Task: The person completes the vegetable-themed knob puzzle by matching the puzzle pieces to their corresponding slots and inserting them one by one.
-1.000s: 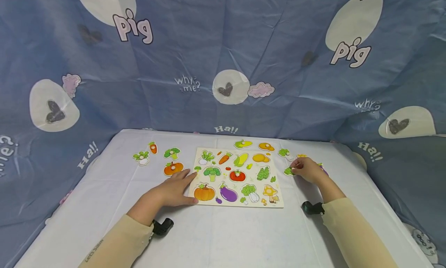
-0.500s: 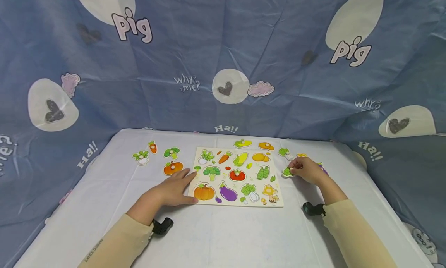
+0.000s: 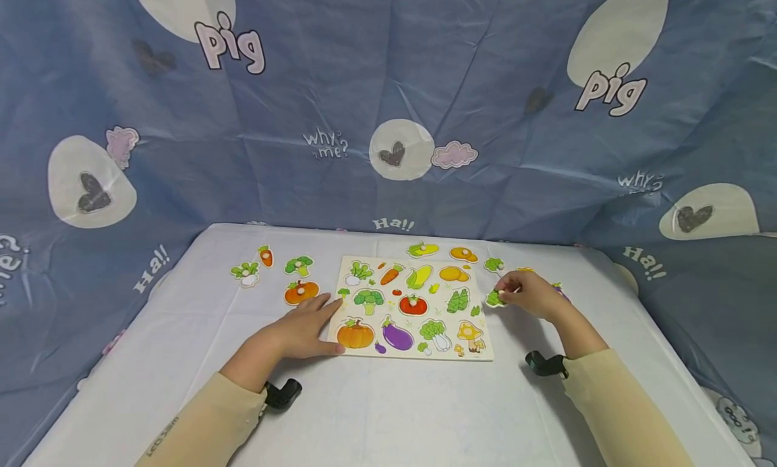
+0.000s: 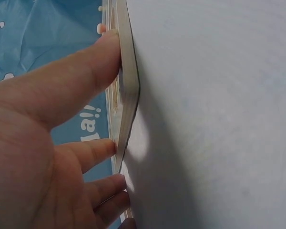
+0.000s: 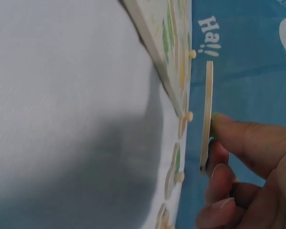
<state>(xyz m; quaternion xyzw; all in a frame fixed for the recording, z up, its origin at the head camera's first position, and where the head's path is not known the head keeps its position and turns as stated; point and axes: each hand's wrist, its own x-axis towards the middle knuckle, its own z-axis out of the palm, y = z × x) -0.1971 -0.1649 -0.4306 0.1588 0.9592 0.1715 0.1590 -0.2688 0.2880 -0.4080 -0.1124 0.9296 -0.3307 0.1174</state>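
Observation:
A wooden vegetable puzzle board (image 3: 419, 351) lies flat on the white cloth, with a knobbed tomato piece (image 3: 413, 306) seated in it. My left hand (image 3: 306, 332) rests at the board's left side, fingers spread. In the left wrist view the thumb (image 4: 107, 55) presses the board's corner (image 4: 130, 86). Just off the board's right edge, my right hand (image 3: 533, 295) pinches a green leafy vegetable puzzle piece (image 3: 494, 298). The right wrist view shows that piece (image 5: 207, 114) edge-on, raised above the cloth between thumb and fingers.
Left of the board lie knobbed pieces: a turnip (image 3: 245, 273), a carrot (image 3: 266, 256), a broccoli (image 3: 299, 266) and a pumpkin (image 3: 301, 292). Behind it are corn (image 3: 423, 250), potato (image 3: 464, 254) and cabbage (image 3: 494, 264) pieces. An eggplant piece (image 3: 560, 289) is partly hidden behind the right hand.
My right hand has moved slightly left toward the board with the green vegetable piece, which has lifted from the cloth. The left hand stays where it was.

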